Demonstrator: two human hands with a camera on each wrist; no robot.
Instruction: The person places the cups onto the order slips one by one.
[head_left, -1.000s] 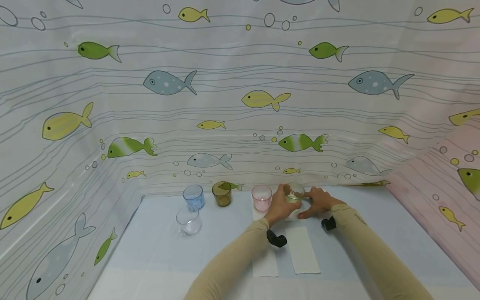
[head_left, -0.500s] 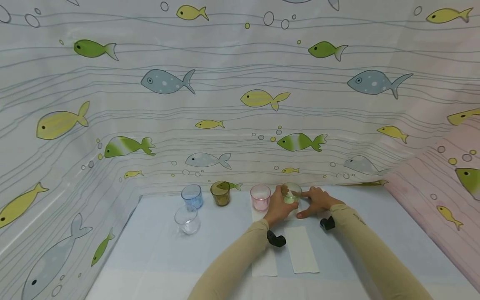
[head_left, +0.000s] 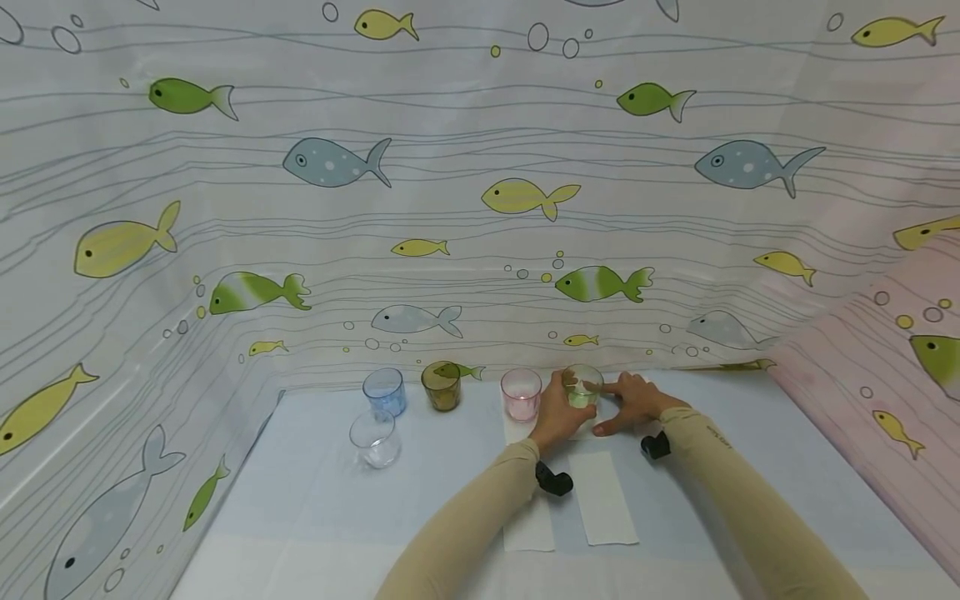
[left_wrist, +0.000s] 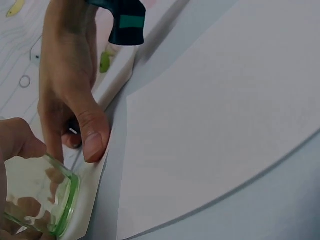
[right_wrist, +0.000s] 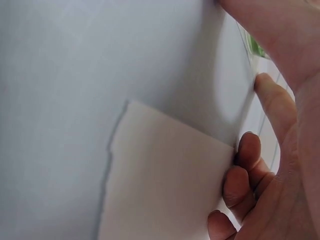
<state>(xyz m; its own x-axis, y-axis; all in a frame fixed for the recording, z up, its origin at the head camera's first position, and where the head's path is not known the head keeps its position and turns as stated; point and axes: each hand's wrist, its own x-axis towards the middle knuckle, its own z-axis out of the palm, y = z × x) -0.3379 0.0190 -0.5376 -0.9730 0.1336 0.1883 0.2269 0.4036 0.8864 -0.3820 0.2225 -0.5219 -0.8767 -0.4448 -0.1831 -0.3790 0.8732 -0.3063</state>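
Note:
My left hand (head_left: 557, 414) holds a pale green drinking glass (head_left: 582, 386) by its side, thumb and fingers around it. The glass stands upright at the back of the table, on white paper. In the left wrist view the green glass (left_wrist: 62, 202) shows its thick base. To its right is my right hand (head_left: 635, 403), fingers spread and slightly bent, the index finger at or very near the glass. In the right wrist view the right hand's fingers (right_wrist: 237, 187) rest by the edge of a white paper piece (right_wrist: 160, 185). A pink glass (head_left: 522, 395) stands just left of my left hand.
Left along the back stand a brown glass (head_left: 442, 387) and a blue glass (head_left: 384, 392). A clear glass (head_left: 375, 438) is in front of the blue one. White paper strips (head_left: 602, 500) lie nearer the front. A fish-patterned curtain (head_left: 450, 283) rises behind the table.
The whole view has shifted slightly. Both hands keep nearly the same place around the green glass, and the other glasses have not moved.

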